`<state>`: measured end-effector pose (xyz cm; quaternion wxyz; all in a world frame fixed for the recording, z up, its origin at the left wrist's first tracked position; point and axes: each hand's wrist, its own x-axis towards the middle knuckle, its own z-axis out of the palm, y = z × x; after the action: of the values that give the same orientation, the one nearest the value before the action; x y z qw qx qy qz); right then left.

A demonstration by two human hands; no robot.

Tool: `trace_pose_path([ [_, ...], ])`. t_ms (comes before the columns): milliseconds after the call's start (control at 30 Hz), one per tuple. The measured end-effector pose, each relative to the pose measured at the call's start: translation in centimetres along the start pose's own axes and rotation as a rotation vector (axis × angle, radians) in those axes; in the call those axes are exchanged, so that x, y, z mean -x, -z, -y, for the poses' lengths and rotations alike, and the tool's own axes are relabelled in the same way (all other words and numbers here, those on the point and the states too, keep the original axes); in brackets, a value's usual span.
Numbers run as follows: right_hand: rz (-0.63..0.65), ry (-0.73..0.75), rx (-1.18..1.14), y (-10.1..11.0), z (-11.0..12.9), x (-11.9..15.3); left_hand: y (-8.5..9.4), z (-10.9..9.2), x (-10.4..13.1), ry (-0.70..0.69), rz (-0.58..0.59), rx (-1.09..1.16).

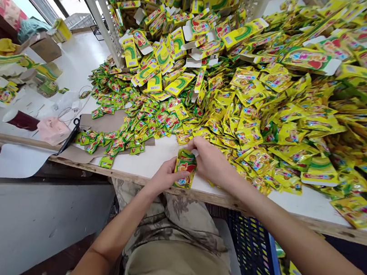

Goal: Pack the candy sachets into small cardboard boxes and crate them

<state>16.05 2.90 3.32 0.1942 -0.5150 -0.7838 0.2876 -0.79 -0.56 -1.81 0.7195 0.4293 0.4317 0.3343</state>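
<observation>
Near the table's front edge, my left hand (166,175) holds a small yellow and green box (186,167) upright, with the thumb across its printed front. My right hand (206,159) is at the box's upper right, its fingers bent together by the top; whether they pinch anything is hidden. Behind the hands lies a large heap of yellow sachets (250,129). Small green packets (144,120) are spread to the left of it. Printed cartons (181,84) with some flaps open are piled farther back.
A white perforated basket (97,9) of cartons stands at the back. Left on the table (78,55) are a dark red cup (22,120), a pink plastic bag (52,130) and a brown box (45,47). A blue crate (255,258) holding yellow packs is below the table at right.
</observation>
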Motion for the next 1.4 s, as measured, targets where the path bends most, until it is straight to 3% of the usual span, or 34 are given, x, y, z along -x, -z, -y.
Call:
trace_pose_path([
  [267,0.162,0.143,0.255,1.9,0.2,0.6,0.0,-0.1,0.0,-0.014,0.017,-0.023],
  [433,0.195,0.153,0.317,2.0,0.0,0.0,0.0,0.1,-0.1,-0.022,0.022,-0.051],
  [567,0.3,0.2,0.435,2.0,0.7,-0.8,-0.2,0.0,-0.1,0.006,0.016,-0.017],
  [700,0.362,0.27,0.445,2.4,1.1,-1.2,-0.2,-0.1,-0.1,0.018,0.002,-0.013],
  [900,0.413,0.237,0.406,2.6,1.0,-1.3,-0.1,-0.1,-0.3,0.03,0.016,0.022],
  [1200,0.431,0.13,0.396,2.5,1.6,-2.1,0.1,0.2,-0.4,0.04,0.012,0.013],
  [1400,0.222,0.037,0.215,1.6,0.9,-0.7,0.1,0.1,-0.3,0.034,-0.004,-0.006],
])
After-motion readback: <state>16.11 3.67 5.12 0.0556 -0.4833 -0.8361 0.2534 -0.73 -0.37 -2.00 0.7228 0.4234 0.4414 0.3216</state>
